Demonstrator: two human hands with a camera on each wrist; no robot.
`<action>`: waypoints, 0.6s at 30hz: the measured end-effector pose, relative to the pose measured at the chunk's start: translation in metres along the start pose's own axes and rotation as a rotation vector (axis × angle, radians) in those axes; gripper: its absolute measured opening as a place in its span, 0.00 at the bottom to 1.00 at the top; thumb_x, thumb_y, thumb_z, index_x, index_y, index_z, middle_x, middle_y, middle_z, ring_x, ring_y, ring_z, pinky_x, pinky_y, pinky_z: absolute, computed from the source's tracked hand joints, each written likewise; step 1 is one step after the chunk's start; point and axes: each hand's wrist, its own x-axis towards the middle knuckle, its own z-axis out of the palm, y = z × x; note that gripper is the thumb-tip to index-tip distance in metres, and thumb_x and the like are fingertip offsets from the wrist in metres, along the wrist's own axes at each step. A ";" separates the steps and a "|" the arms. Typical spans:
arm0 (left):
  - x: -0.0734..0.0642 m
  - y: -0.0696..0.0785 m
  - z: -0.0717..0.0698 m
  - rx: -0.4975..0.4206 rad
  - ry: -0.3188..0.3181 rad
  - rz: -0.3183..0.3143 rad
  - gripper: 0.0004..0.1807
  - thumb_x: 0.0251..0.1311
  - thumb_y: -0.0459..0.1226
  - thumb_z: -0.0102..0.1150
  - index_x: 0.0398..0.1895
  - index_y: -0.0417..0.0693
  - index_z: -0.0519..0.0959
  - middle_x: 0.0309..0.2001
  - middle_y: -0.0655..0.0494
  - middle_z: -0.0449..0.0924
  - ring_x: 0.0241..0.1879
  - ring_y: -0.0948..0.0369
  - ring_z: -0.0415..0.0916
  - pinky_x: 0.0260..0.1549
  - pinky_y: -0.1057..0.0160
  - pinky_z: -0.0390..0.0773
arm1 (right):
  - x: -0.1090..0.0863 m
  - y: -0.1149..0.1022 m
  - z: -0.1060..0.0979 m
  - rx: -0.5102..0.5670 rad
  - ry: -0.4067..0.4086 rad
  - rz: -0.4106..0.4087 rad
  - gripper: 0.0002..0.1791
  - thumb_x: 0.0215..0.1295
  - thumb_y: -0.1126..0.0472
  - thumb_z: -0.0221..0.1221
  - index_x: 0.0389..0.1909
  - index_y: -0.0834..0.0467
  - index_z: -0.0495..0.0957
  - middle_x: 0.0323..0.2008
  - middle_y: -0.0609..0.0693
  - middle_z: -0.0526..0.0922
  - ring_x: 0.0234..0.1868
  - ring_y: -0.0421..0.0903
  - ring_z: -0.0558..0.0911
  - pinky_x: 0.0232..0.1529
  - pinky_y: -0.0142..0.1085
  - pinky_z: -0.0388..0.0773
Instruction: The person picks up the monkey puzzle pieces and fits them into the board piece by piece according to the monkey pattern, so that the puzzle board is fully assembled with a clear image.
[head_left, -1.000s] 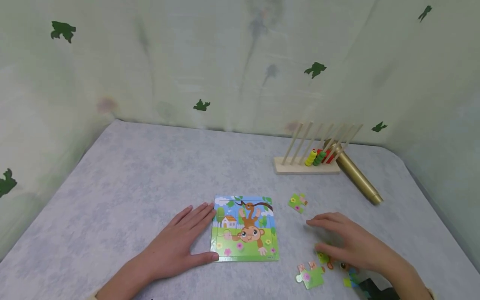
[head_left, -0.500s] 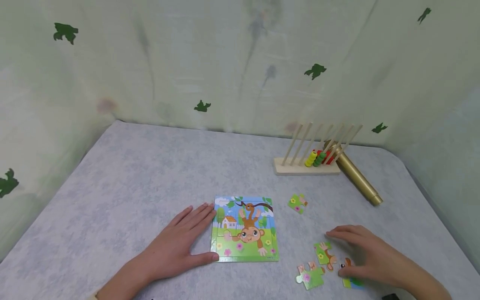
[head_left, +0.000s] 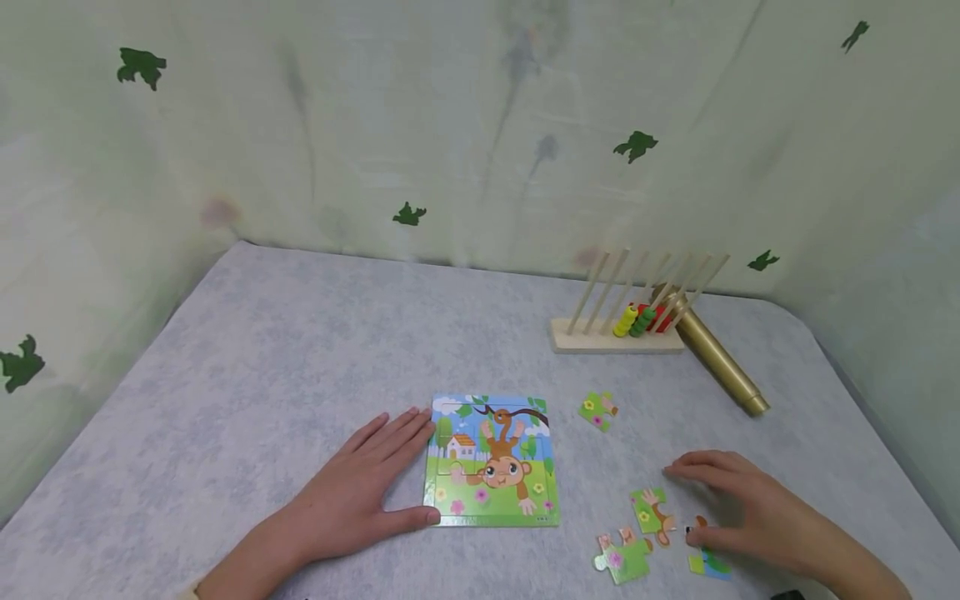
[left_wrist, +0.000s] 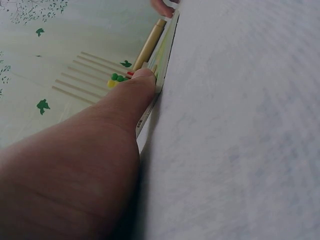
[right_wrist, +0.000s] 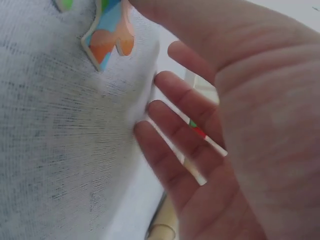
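Note:
A square jigsaw board [head_left: 492,461] with a picture of a hanging monkey lies flat on the table. My left hand [head_left: 360,487] rests at its left side, fingers straight with their tips on the edge and thumb at the near left corner. My right hand [head_left: 750,508] is low over the table at the right, fingers slightly bent and spread. Its thumb overlaps a blue and green puzzle piece [head_left: 708,564], which in the right wrist view shows an orange-brown part [right_wrist: 107,42] under the thumb tip. No object lies between thumb and fingers.
Three more puzzle pieces lie right of the board: one with a monkey's arm [head_left: 652,512], a green one [head_left: 624,558], and one farther back [head_left: 597,410]. Behind stand a wooden peg rack [head_left: 618,342] with coloured beads and a gold tube [head_left: 720,362]. A patterned cloth wall [head_left: 337,125] rises behind.
My right hand has moved right and nearer to the body, uncovering the monkey's-arm piece, and has slowed over the blue and green one. My left hand stays at the board.

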 end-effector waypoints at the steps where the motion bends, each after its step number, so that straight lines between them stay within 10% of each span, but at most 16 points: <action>1: 0.000 0.000 0.000 0.000 0.002 0.001 0.53 0.64 0.73 0.48 0.81 0.48 0.59 0.82 0.58 0.53 0.81 0.58 0.51 0.78 0.68 0.32 | 0.001 0.001 0.001 -0.011 0.023 -0.025 0.32 0.50 0.44 0.79 0.58 0.38 0.82 0.56 0.37 0.80 0.56 0.32 0.75 0.52 0.22 0.75; 6: 0.000 0.000 -0.001 -0.003 0.007 0.007 0.53 0.64 0.73 0.49 0.81 0.48 0.59 0.82 0.58 0.53 0.81 0.58 0.51 0.78 0.68 0.32 | 0.007 0.003 0.004 -0.072 0.124 -0.089 0.30 0.43 0.53 0.82 0.52 0.40 0.85 0.52 0.35 0.82 0.52 0.35 0.79 0.54 0.13 0.68; 18: 0.000 0.000 -0.001 -0.014 -0.020 -0.002 0.53 0.64 0.73 0.47 0.81 0.48 0.59 0.82 0.58 0.52 0.82 0.58 0.50 0.78 0.68 0.31 | 0.026 0.001 -0.003 -0.062 0.010 0.078 0.20 0.52 0.47 0.77 0.48 0.40 0.86 0.49 0.34 0.84 0.50 0.38 0.82 0.48 0.41 0.86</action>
